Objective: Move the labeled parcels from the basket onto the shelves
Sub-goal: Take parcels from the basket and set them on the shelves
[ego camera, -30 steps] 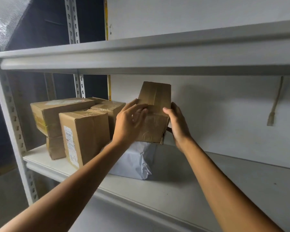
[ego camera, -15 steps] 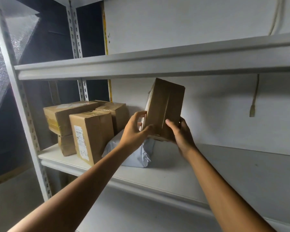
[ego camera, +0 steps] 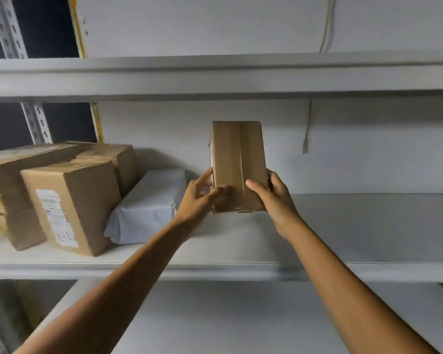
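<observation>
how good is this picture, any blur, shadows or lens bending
Head view: dim, flat light, no glare; the upper shelf shades the wall beneath it, and the cardboard boxes throw a soft shadow on the wall above the white parcel. Head view: the wide lens tilts the left upright; the held box is fairly sharp, the label too soft to read.

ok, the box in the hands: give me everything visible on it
Small plain brown cardboard box, upright on end, a taped seam running down its facing side. The left hand grips its lower left edge, the right hand its lower right, thumbs on the front. It is right of the white wrapped parcel, apart from it, at the middle shelf; whether its base touches the shelf is unclear.
</observation>
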`<action>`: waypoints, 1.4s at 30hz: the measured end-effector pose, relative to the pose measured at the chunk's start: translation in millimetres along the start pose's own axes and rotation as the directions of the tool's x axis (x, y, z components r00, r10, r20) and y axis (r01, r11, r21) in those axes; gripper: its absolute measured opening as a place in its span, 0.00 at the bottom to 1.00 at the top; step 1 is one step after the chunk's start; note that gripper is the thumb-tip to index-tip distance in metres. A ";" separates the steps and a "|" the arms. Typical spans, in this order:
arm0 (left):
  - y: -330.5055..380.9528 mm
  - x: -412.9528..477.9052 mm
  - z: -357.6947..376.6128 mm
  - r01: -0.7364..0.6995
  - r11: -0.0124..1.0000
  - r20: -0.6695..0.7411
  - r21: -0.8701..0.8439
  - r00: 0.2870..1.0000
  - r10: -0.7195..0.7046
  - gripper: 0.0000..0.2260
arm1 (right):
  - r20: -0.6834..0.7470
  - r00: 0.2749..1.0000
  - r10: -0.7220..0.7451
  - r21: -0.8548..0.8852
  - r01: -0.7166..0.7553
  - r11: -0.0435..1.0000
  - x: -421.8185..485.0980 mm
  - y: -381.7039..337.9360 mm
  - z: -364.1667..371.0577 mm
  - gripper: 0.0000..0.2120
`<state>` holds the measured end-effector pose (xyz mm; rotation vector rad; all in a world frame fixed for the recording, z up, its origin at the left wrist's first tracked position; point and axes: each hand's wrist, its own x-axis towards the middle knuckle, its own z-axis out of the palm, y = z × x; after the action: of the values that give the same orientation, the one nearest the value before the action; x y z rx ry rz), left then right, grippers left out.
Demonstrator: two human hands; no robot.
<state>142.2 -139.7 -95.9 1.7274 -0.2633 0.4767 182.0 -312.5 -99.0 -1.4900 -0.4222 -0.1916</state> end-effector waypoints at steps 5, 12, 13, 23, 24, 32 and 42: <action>-4.0 -6.4 51.3 0.051 0.990 0.108 -0.132 0.994 -0.037 0.28 | -0.160 0.987 0.006 -0.083 -0.019 0.996 -32.5 -3.8 -46.3 0.22; 16.6 -28.6 174.2 0.155 0.954 0.361 -0.256 0.931 -0.054 0.19 | -0.424 0.905 0.029 -0.173 -0.113 0.978 -109.2 -26.3 -159.2 0.23; 21.7 -35.0 194.5 0.169 0.953 0.401 -0.253 0.914 -0.055 0.20 | -0.465 0.885 0.033 -0.179 -0.130 0.975 -123.0 -29.7 -177.3 0.24; 75.1 -138.8 401.4 0.184 0.964 0.721 -0.193 0.693 0.012 0.23 | -0.752 0.656 0.065 -0.143 -0.258 0.956 -295.0 -64.1 -345.2 0.21; 79.4 -154.4 418.9 0.177 0.967 0.746 -0.181 0.666 0.018 0.22 | -0.777 0.625 0.071 -0.130 -0.271 0.954 -314.7 -65.7 -358.1 0.19; 87.2 -273.5 519.1 0.213 0.976 0.910 -0.057 0.414 -0.037 0.23 | -0.883 0.439 0.164 -0.029 -0.400 0.916 -463.7 -57.6 -428.2 0.19; 43.6 -388.8 576.3 0.195 0.969 0.980 0.151 0.099 -0.173 0.10 | -0.911 0.174 0.373 0.236 -0.521 0.820 -604.8 -11.4 -435.9 0.18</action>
<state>-124.0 -742.7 -321.1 1.7641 -1.0064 -1.0527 -307.0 -824.3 -333.4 -1.2920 1.0603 -0.5823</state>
